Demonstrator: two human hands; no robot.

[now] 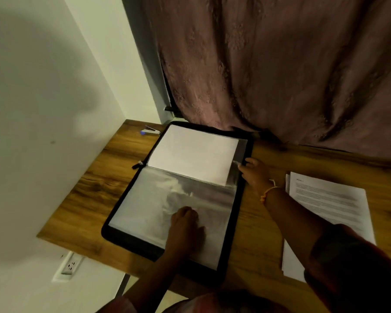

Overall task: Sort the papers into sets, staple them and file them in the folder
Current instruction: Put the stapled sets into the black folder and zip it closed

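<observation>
A wooden desk (95, 188) seen from above, in dim light, with a black zip folder (131, 240) lying open on it. The folder's long axis runs from the near edge toward the far edge, leaning a little to the right. Nearest the viewer, the left hand (185, 222) lies palm down on the lower clear sleeve (145, 206), which looks empty. It presses the plastic flat and grasps nothing. Further in, the right hand (253, 172) reaches to the folder's right edge, where the two pages meet. Its fingertips touch the side edge of the upper sleeve (240, 150). They may be pinching that edge, but the blur makes it impossible to tell. The upper sleeve already holds a white sheet (190, 152). To the right of the folder, partly under the right forearm, lies a loose stack of printed papers (330, 199). Its long axis runs roughly parallel with the folder's. The sleeve edge under the right hand faces this stack, so the right hand is much the nearer of the two to the papers. The next set would probably have to travel leftward from the stack into the folder. A small stapler (150, 131) sits at the desk's far left corner, just beside the folder's far edge and well apart from both hands. A heavy curtain (280, 64) hangs behind the far edge.
</observation>
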